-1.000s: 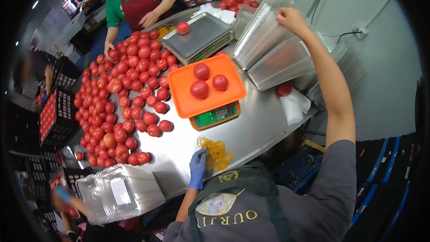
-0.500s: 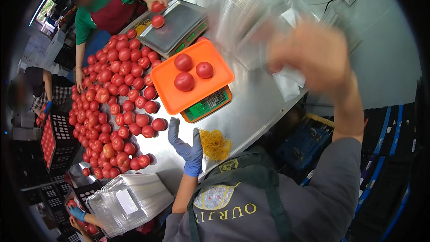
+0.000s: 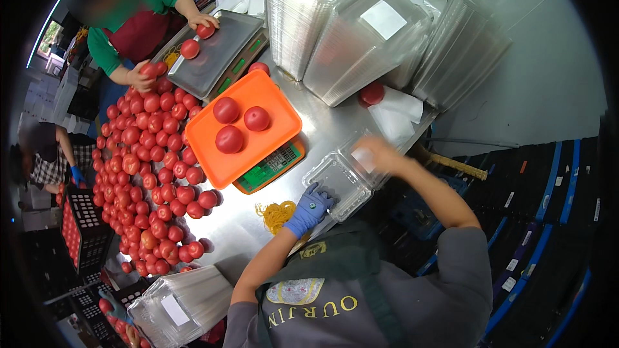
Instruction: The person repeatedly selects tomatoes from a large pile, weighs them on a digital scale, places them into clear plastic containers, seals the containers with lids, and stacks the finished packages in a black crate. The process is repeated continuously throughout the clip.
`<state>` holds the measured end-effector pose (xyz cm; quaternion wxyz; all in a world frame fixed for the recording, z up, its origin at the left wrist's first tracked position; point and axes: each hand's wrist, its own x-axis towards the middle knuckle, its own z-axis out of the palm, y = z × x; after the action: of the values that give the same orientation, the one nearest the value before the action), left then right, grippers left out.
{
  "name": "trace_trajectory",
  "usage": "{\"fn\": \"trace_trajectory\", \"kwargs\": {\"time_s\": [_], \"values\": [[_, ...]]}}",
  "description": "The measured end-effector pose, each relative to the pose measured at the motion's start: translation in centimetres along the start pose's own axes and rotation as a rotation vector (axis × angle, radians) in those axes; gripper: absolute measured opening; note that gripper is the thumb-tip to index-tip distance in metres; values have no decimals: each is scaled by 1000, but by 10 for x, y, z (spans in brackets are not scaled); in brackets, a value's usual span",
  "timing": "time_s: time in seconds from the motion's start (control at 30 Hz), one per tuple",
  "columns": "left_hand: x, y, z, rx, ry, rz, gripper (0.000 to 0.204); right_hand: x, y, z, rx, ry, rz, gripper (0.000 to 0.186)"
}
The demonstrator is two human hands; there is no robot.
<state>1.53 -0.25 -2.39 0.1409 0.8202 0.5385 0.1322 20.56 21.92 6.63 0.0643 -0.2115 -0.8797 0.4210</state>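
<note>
My left hand (image 3: 313, 206), in a blue glove, grips the near-left edge of an open clear clamshell container (image 3: 338, 183) on the steel table (image 3: 245, 232). My right hand (image 3: 377, 154) is at the lid, its fingers smeared by motion, over a white label. Left of them, an orange tray (image 3: 209, 135) with three red tomatoes (image 3: 229, 138) rests on a scale (image 3: 264, 171) with a green display. Yellow rubber bands (image 3: 277, 218) lie beside my left hand. A large pile of tomatoes (image 3: 148, 174) covers the table's left part.
Tall stacks of clear containers (image 3: 342, 45) and white paper (image 3: 396, 116) are behind. Another container stack (image 3: 180, 303) is lower left. A co-worker (image 3: 132, 32) handles tomatoes at a second scale (image 3: 213, 58); others work by black crates (image 3: 84, 232). Black crates (image 3: 535, 219) line the right.
My right hand has come down from the container stacks with an open clamshell, now on the table. My left hand has moved right onto it. The green-sleeved co-worker has lifted tomatoes.
</note>
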Motion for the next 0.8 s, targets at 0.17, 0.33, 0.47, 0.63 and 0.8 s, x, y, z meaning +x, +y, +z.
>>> {"fn": "trace_trajectory", "kwargs": {"time_s": [0.17,0.33,0.47,0.63,0.8], "values": [[34,7,25,63,-39,-131,16,-12,161,-70,-676,742,639,13],[47,11,25,39,-8,-193,17,-7,205,-60,-807,636,486,11],[51,20,20,39,180,-157,18,-6,171,-90,-542,683,511,10],[36,17,-14,-64,32,-278,29,-28,142,-107,134,795,386,7],[28,17,-52,-208,81,-264,34,6,-41,-24,283,583,183,5]]}}
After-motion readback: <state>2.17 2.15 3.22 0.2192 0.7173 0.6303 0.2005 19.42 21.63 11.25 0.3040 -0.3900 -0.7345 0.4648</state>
